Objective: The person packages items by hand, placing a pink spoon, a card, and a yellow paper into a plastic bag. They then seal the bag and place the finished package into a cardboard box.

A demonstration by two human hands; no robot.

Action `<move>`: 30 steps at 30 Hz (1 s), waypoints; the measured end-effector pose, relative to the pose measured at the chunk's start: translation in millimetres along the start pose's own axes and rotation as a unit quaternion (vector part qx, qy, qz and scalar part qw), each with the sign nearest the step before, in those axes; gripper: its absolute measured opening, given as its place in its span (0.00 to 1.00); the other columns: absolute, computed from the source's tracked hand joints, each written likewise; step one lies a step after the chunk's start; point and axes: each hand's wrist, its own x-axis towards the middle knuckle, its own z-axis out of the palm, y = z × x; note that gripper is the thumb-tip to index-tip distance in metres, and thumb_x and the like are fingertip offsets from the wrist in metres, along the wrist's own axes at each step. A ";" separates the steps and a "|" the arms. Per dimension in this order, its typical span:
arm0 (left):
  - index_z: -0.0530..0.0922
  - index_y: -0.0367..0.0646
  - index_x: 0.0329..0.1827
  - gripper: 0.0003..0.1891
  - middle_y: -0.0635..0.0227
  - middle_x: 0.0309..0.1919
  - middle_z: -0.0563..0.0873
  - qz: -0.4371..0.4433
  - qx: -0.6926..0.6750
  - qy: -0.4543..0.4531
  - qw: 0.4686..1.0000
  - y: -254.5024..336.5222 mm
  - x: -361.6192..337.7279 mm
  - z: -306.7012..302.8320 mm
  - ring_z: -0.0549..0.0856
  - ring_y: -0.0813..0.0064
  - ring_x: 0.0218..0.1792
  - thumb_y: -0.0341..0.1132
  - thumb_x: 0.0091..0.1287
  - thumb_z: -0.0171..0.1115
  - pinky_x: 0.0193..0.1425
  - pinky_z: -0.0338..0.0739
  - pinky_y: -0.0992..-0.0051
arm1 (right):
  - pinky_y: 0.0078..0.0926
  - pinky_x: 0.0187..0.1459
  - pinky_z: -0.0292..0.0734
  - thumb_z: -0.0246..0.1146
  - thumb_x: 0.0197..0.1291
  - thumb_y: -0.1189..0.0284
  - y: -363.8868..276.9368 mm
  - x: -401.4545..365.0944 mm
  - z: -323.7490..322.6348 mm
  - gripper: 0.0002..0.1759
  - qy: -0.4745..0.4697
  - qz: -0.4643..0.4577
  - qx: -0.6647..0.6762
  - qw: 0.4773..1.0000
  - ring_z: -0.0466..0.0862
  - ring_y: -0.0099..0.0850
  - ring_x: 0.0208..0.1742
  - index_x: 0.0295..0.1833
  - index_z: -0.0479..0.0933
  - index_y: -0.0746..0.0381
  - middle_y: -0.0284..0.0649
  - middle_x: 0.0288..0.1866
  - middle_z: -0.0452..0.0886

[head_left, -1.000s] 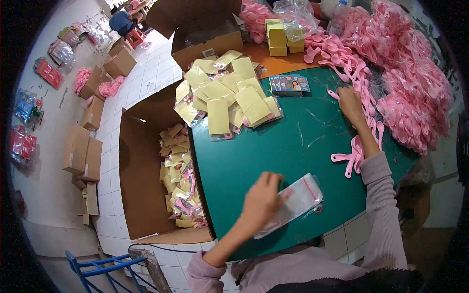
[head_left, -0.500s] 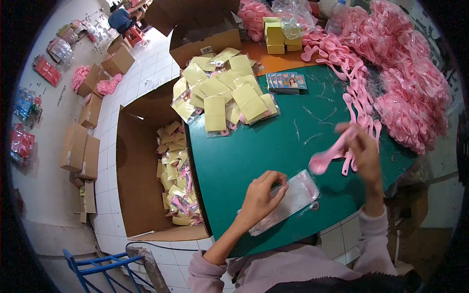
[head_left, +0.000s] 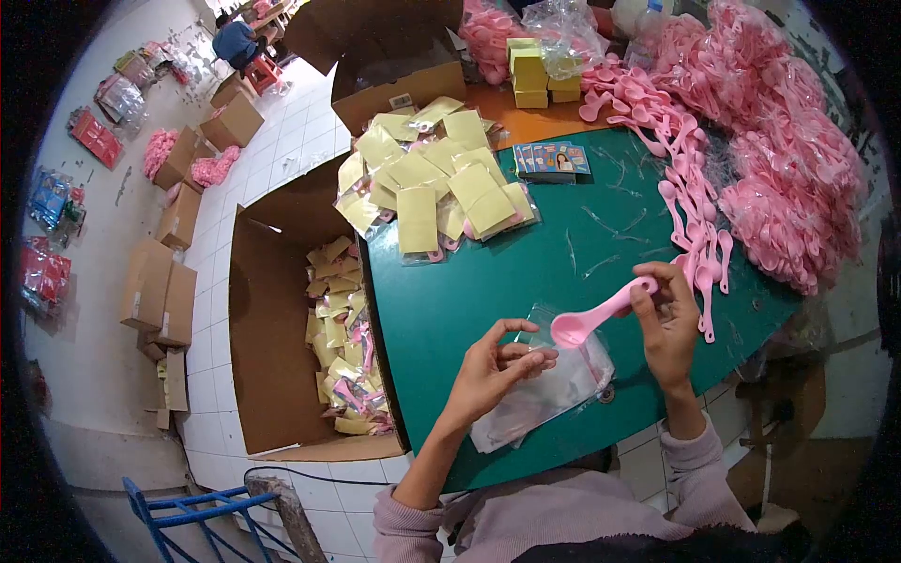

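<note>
My right hand (head_left: 670,328) grips a pink plastic measuring spoon (head_left: 605,314) by the holed end of its handle. The spoon's bowl points left, close to the fingertips of my left hand (head_left: 497,368). Those fingers are curled, with thumb and middle finger together at the edge of a clear plastic bag (head_left: 539,321); the exact grip is partly hidden. Underneath lies a stack of clear plastic bags (head_left: 526,413) on the green tabletop (head_left: 450,310). More loose pink spoons (head_left: 693,211) lie in a trail beyond my right hand.
Packed bags with yellow cards (head_left: 418,218) are heaped at the far left of the table; more fill a cardboard box (head_left: 282,375) beside it. Printed cards (head_left: 551,159), yellow card stacks (head_left: 530,77) and bagged spoons (head_left: 788,178) stand behind. A person (head_left: 235,42) sits far off.
My right hand has brought the spoon left and down, over the bags. The fingers of my left hand have shifted and a top bag now sticks up from the stack.
</note>
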 end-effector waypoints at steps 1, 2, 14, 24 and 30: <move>0.65 0.36 0.50 0.14 0.58 0.38 0.83 0.000 0.001 0.000 1.000 -1.1 0.3 -0.4 0.82 0.77 0.41 0.28 0.64 0.56 0.42 0.76 0.81 | 0.18 0.35 0.77 0.57 0.58 0.79 -0.5 -1.1 1.2 0.11 0.000 -0.001 0.001 1.000 0.79 0.21 0.32 0.46 0.69 0.68 0.38 0.32 0.76; 0.66 0.36 0.53 0.16 0.60 0.37 0.83 0.004 0.016 -0.004 1.000 -3.0 1.1 -1.5 0.81 0.79 0.41 0.28 0.63 0.56 0.42 0.76 0.81 | 0.18 0.35 0.77 0.57 0.58 0.79 -0.9 -1.9 2.5 0.12 -0.032 0.016 -0.024 0.999 0.79 0.22 0.32 0.47 0.69 0.68 0.37 0.31 0.76; 0.76 0.29 0.45 0.18 0.63 0.37 0.83 -0.019 0.066 -0.048 0.997 13.1 2.6 5.0 0.80 0.78 0.40 0.39 0.69 0.47 0.45 0.75 0.78 | 0.27 0.44 0.75 0.53 0.63 0.61 5.8 22.2 1.7 0.18 -0.331 -0.085 -0.105 0.934 0.80 0.33 0.42 0.45 0.70 0.66 0.41 0.38 0.77; 0.75 0.30 0.46 0.18 0.53 0.39 0.82 0.030 -0.007 0.069 0.997 21.6 11.5 2.6 0.83 0.69 0.38 0.39 0.69 0.46 0.43 0.79 0.73 | 0.33 0.41 0.74 0.61 0.51 0.59 149.8 226.1 6.2 0.18 -0.007 -0.022 -0.426 0.905 0.80 0.41 0.41 0.34 0.79 0.64 0.49 0.34 0.80; 0.75 0.30 0.47 0.15 0.55 0.40 0.82 0.004 -0.040 0.072 0.997 27.0 6.3 0.7 0.82 0.69 0.43 0.35 0.68 0.49 0.48 0.78 0.73 | 0.31 0.36 0.75 0.68 0.43 0.66 120.6 224.9 12.5 0.18 0.021 -0.003 -0.456 0.890 0.82 0.37 0.34 0.37 0.78 0.67 0.50 0.32 0.81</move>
